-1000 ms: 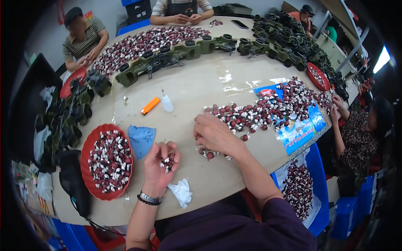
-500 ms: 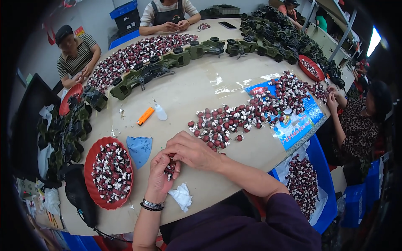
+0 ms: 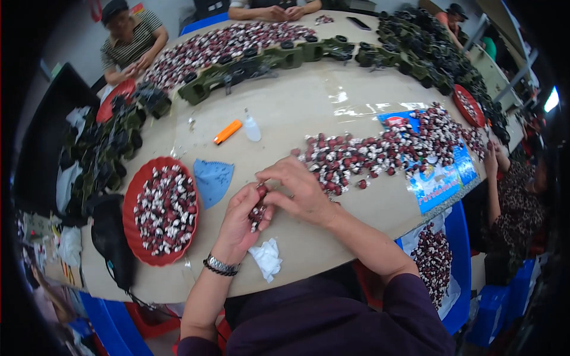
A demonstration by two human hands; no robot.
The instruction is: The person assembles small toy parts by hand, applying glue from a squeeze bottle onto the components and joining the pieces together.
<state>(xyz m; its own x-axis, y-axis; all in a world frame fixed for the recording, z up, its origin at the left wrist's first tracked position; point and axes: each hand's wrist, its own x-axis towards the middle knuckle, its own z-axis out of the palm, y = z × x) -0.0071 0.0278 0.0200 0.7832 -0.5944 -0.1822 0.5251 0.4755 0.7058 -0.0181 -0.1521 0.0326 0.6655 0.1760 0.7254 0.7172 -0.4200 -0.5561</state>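
My left hand (image 3: 242, 216) is closed around several small dark-red and white pieces, with one red piece (image 3: 262, 191) standing up at its thumb and fingertips. From the right, my right hand (image 3: 301, 188) pinches that same red piece between thumb and index finger. Just beyond my right hand spreads a loose heap of like pieces (image 3: 338, 161). Left of my hands, a red scalloped dish (image 3: 129, 221) is full of them. A blue cloth (image 3: 215, 178) lies between dish and hands, and a crumpled white tissue (image 3: 266, 259) below my left hand.
An orange tool (image 3: 227, 132) and a small translucent bottle (image 3: 253, 129) lie ahead. Green toy vehicles (image 3: 237, 70) line up across the table. A black pouch (image 3: 111, 249) sits left. A blue bin (image 3: 457, 261) stands below the right edge. Co-workers sit around the table.
The view has shifted, so the table's contents appear higher and further right. My right hand's fingers have opened somewhat around the red piece, showing more of it. The left hand keeps its hold.
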